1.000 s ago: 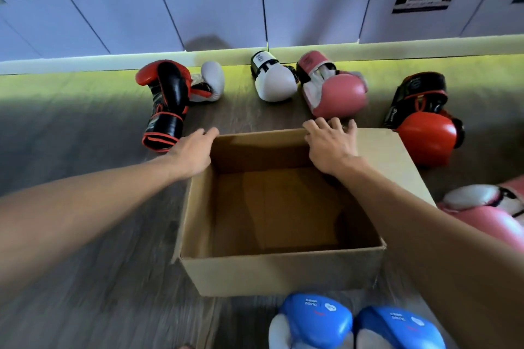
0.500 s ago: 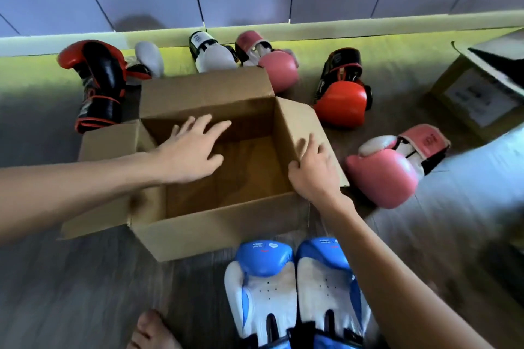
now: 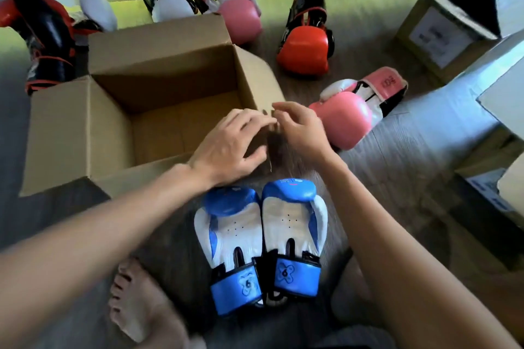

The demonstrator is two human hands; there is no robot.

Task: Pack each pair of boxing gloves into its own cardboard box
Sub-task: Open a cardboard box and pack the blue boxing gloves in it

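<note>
Blue gloves (image 3: 261,235) lie lengthwise at the box's (image 3: 110,127) near side; left hand (image 3: 229,147) and right hand (image 3: 300,130) hover over its corner, grips released.

Eight boxing gloves lie on the floor (image 3: 397,178): two blue-and-white gloves (image 3: 289,224), two pink gloves (image 3: 343,119), two red-and-black gloves (image 3: 303,48) and two white gloves (image 3: 170,7). One open cardboard box (image 3: 110,133) sits among them. At least two more labelled boxes (image 3: 436,37) stand at the right; the frame edge cuts them off, so their exact number is unclear. Two hands are in view, the left hand (image 3: 226,147) and the right hand (image 3: 300,130), plus one bare foot (image 3: 136,306).
</note>
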